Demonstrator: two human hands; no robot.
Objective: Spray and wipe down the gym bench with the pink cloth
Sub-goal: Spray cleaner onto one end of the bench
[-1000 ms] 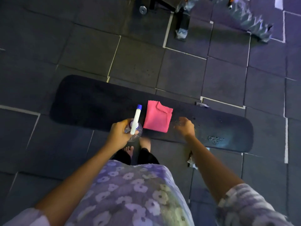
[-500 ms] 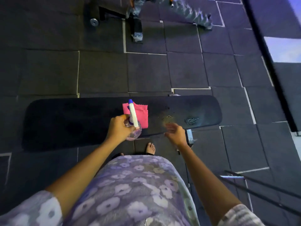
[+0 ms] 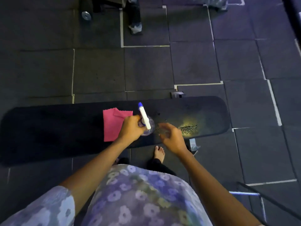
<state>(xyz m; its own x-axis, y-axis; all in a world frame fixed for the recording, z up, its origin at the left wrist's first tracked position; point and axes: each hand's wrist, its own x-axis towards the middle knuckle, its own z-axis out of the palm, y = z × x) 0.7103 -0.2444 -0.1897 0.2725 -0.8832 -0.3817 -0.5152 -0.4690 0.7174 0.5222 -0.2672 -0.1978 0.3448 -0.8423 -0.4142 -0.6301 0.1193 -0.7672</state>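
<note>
We list: bench (image 3: pixel 48 131), black, across mid-frame; pink cloth (image 3: pixel 112 126), flat on the bench, centre-left; left hand (image 3: pixel 130 128), centre, fingers wrapped round spray bottle (image 3: pixel 144 115); right hand (image 3: pixel 172 137), just right of the spray bottle, fingers loosely spread, holding nothing.

Right hand (image 3: pixel 172 137) — now off bench (image 3: pixel 65 128) (fingers spread)
</note>
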